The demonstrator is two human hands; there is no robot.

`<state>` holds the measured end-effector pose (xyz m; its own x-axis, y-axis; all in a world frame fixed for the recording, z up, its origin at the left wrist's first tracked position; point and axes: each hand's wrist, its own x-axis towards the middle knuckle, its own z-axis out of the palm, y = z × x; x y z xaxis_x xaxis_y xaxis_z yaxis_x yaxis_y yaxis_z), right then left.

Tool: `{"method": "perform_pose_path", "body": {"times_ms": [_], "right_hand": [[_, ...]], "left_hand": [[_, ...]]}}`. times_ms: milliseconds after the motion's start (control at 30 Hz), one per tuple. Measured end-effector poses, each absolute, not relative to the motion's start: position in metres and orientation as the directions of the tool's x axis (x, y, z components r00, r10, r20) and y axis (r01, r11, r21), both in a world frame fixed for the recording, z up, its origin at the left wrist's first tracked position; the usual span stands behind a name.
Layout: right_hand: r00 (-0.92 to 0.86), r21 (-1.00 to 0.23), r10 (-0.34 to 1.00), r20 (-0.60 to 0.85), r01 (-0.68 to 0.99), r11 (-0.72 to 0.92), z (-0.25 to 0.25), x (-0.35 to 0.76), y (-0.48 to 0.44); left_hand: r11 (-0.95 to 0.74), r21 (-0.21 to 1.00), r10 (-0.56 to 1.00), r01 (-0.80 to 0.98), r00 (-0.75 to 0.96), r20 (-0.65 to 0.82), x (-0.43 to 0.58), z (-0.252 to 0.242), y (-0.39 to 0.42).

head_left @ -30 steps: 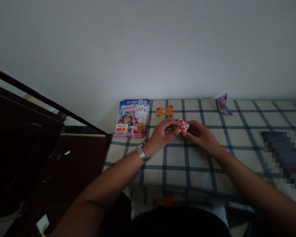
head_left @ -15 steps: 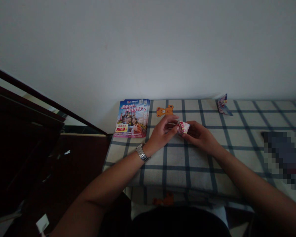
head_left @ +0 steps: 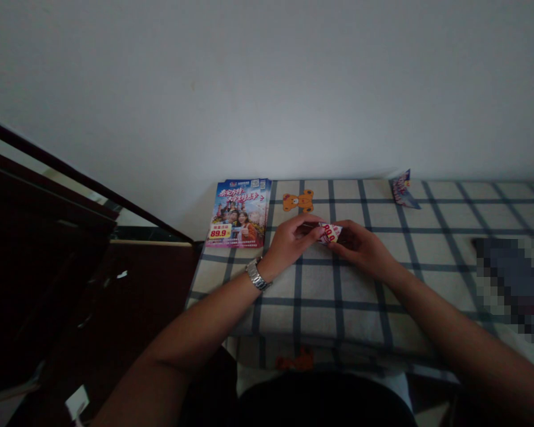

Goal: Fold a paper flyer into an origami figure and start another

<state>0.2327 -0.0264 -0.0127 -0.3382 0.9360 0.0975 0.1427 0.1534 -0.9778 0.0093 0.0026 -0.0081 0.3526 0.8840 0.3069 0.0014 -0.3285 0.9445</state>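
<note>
Between my two hands is a small folded paper point(head_left: 330, 232), white and pinkish red with large printed digits. My left hand point(head_left: 296, 240), with a silver watch on its wrist, pinches the paper's left side between thumb and fingers. On the other side my right hand point(head_left: 359, 246) grips the right edge, thumb at the lower front. The fingertips behind the paper are partly hidden. To the left lies a stack of printed flyers point(head_left: 238, 213) in blue and pink. Farther right, near the wall, a folded flyer piece point(head_left: 404, 190) stands on the cloth.
A checked tablecloth point(head_left: 276, 314) with a bear print point(head_left: 298, 201) covers the table. The white wall point(head_left: 293, 89) rises directly behind it. At the right edge is a dark, pixelated object point(head_left: 516, 284). Dark wooden furniture point(head_left: 35, 249) stands to the left.
The folded paper has turned and flattened between my fingers, so its printed face shows more fully. My left fingers have lowered slightly. The flyers and the standing piece stay put.
</note>
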Motion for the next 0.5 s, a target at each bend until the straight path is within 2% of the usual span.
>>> {"method": "perform_pose_path", "body": {"times_ms": [500], "right_hand": [[-0.276, -0.957, 0.956, 0.103, 0.233, 0.171, -0.0107, 0.234, -0.0254]], "left_hand": [[-0.35, 0.937, 0.876, 0.004, 0.355, 0.326, 0.0087, -0.0056, -0.0017]]}}
